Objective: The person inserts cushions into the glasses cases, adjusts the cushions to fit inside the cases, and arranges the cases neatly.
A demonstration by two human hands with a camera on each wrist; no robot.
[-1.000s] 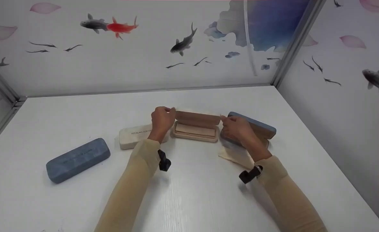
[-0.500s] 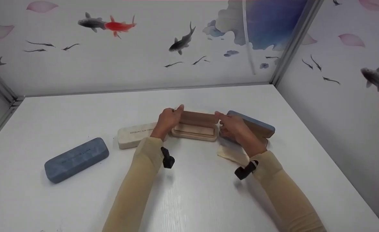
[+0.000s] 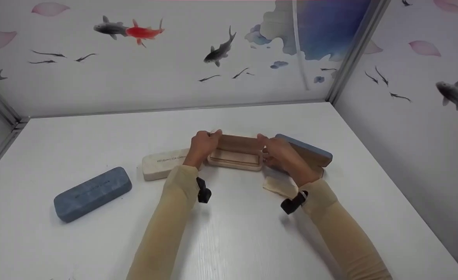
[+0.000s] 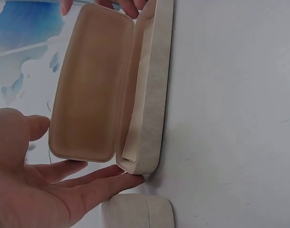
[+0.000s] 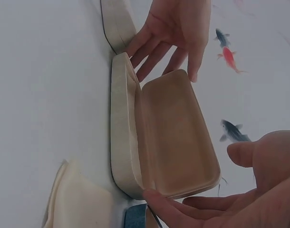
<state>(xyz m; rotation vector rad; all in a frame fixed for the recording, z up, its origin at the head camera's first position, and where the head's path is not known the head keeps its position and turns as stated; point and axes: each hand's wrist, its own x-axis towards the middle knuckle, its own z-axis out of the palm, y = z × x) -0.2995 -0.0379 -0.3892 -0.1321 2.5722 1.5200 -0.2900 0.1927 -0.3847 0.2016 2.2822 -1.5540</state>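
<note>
A cream eyeglass case stands open on the table, its tan-lined lid raised and tilted back. A folded cleaning cloth with a zigzag edge lies in its base. At the case's left end, my left hand holds the lid, thumb on its rim and fingers behind and along the end. My right hand is at the opposite end. Its fingers touch the case near the hinge, while the thumb stands apart from the lid in the right wrist view.
A closed cream case sits left of the open one, and a closed blue case lies farther left. An open blue case is partly behind my right hand. A loose pale cloth lies in front of it.
Both hands have come inward toward the open case, the left moving right and the right moving left. The cloth in the base looks flatter. The other cases have stayed put.
</note>
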